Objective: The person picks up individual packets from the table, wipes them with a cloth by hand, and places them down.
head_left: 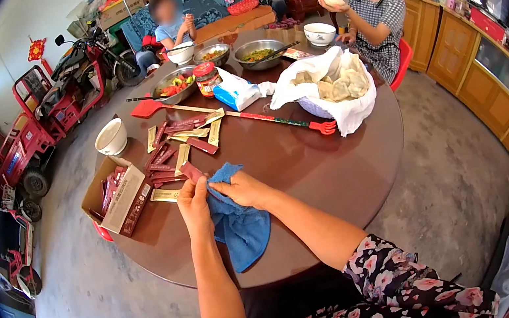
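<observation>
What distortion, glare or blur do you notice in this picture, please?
In the head view, wide-lens distortion bends the wooden cabinets and black fills the corners; bright light burns out patches along the left edge; the table has a soft sheen; the heads of the person at left and person at right are blurred, while the blue cloth looks fairly sharp.

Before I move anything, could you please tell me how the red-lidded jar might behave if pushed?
The red-lidded jar looks rigid, so it should keep its shape. Standing upright and taller than wide, it might tip if pushed near its top. Its rounded sides suggest it could then roll.
</observation>
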`<state>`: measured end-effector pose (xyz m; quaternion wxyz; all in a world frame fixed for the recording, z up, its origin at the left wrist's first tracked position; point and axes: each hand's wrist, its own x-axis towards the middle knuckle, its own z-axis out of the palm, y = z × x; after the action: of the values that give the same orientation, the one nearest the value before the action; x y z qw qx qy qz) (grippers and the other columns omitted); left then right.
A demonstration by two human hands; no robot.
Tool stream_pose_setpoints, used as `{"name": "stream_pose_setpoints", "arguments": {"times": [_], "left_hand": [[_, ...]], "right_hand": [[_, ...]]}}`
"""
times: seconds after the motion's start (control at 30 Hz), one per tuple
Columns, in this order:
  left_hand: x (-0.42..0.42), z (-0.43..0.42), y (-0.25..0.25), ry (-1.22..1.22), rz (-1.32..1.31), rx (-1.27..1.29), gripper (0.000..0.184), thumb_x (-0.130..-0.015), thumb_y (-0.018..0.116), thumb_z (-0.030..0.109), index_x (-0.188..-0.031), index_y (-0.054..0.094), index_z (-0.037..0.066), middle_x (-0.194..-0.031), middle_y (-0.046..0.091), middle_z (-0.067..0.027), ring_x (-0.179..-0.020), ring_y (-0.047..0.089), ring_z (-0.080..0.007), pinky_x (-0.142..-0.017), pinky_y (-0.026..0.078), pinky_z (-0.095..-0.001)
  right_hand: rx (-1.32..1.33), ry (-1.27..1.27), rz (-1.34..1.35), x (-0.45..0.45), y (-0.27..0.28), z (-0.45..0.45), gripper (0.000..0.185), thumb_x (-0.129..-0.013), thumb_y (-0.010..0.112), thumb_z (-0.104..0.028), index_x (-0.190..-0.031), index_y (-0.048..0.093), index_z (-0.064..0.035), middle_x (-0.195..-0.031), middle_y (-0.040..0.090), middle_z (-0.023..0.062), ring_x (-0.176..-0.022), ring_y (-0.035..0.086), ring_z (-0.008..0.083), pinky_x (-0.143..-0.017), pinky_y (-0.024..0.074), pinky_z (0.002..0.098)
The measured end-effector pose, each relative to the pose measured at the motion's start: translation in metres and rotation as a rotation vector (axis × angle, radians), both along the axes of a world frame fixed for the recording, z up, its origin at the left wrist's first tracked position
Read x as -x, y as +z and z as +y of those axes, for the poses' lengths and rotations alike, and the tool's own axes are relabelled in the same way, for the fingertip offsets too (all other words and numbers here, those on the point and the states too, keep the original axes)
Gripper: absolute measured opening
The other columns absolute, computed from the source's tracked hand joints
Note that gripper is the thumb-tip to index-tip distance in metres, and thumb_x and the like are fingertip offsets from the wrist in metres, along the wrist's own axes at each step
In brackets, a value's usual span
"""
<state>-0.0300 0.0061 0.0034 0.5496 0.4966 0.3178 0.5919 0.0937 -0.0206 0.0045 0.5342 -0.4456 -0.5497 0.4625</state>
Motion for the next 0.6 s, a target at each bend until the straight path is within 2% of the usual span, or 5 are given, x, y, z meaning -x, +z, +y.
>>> {"name": "stream_pose_setpoints", "arguments": {"times": [0.2, 0.3, 0.37, 0.5, 0.6], "left_hand": [[0.012, 0.013, -0.015, 0.067, -0.105, -0.052, 0.009, -0.088, 0.056, 0.01, -0.084, 0.063, 0.004, -0.076, 0.059, 0.0032, -0.064, 0.049, -0.0032, -0.058, 0.038, -0.0168], [0.006, 0.009, -0.01, 0.119, -0.169, -0.009, 0.01, -0.088, 0.057, 0.009, -0.084, 0.062, 0.001, -0.073, 0.057, 0.0025, -0.063, 0.046, -0.0032, -0.057, 0.036, -0.0179], [0.005, 0.009, -0.012, 0.114, -0.148, -0.006, 0.01, -0.087, 0.057, 0.009, -0.085, 0.062, 0.001, -0.074, 0.058, 0.002, -0.064, 0.047, -0.0039, -0.059, 0.037, -0.0182], [0.001, 0.004, -0.008, 0.043, -0.025, -0.032, 0.012, -0.087, 0.057, 0.01, -0.089, 0.063, 0.0, -0.076, 0.06, 0.0, -0.068, 0.052, -0.0061, -0.064, 0.041, -0.0193], [0.0, 0.002, -0.008, -0.032, -0.024, 0.01, 0.014, -0.088, 0.056, 0.011, -0.091, 0.064, 0.0, -0.079, 0.062, -0.0014, -0.072, 0.055, -0.0076, -0.068, 0.043, -0.0203]], "right_hand": [[0.126, 0.117, 0.036, -0.003, -0.001, 0.002, 0.017, -0.084, 0.06, -0.015, -0.072, 0.055, -0.0036, -0.065, 0.049, -0.0019, -0.063, 0.043, 0.008, -0.056, 0.0384, 0.0281], [0.145, 0.129, 0.026, -0.003, -0.009, 0.006, 0.012, -0.081, 0.063, -0.012, -0.076, 0.056, -0.0039, -0.07, 0.052, -0.0012, -0.066, 0.045, 0.0082, -0.059, 0.0397, 0.0276], [0.05, 0.084, 0.03, -0.002, -0.012, 0.006, 0.006, -0.083, 0.063, -0.01, -0.084, 0.06, -0.0051, -0.076, 0.055, -0.0039, -0.069, 0.048, 0.0052, -0.06, 0.0409, 0.0226], [-0.016, 0.028, 0.072, 0.001, -0.012, 0.006, 0.008, -0.082, 0.064, -0.011, -0.086, 0.06, -0.0046, -0.077, 0.056, -0.0035, -0.07, 0.049, 0.0056, -0.06, 0.0412, 0.0226], [0.031, -0.005, 0.114, 0.001, -0.006, 0.003, 0.009, -0.084, 0.062, -0.013, -0.085, 0.06, -0.0045, -0.077, 0.056, -0.0038, -0.069, 0.049, 0.0052, -0.06, 0.0412, 0.023]]}}
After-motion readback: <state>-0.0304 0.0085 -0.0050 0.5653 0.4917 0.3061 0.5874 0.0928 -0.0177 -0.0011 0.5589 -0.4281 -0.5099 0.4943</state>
